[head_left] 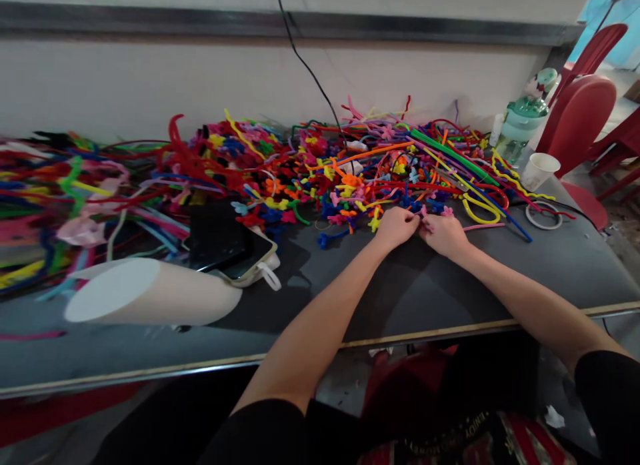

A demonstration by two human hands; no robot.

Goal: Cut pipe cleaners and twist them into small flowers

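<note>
1. The left hand (397, 226) is right of centre in the frame, just above the dark table (560, 271), its fingers curled inward; whether they grip anything, I cannot tell.
2. The right hand (446, 235) is just beside it, to the right in the frame, with bent fingers closed on a small pink fuzzy piece (425, 226).
3. That pink fuzzy piece is right of the frame's centre, between the two hands, and the fingers partly hide it.
4. Behind the hands, a heap of coloured fuzzy stems (350, 178) spreads across the middle of the frame to its left edge, with small flower shapes among them.
5. A looped yellow stem (481, 219) lies to the right of the right hand; farther right is a pale ring (544, 226).
6. At upper right, a paper cup (540, 173) is near a green-topped clear container (520, 128).
7. At lower left, a white roll (195, 295) lies near a phone (257, 257).
</note>
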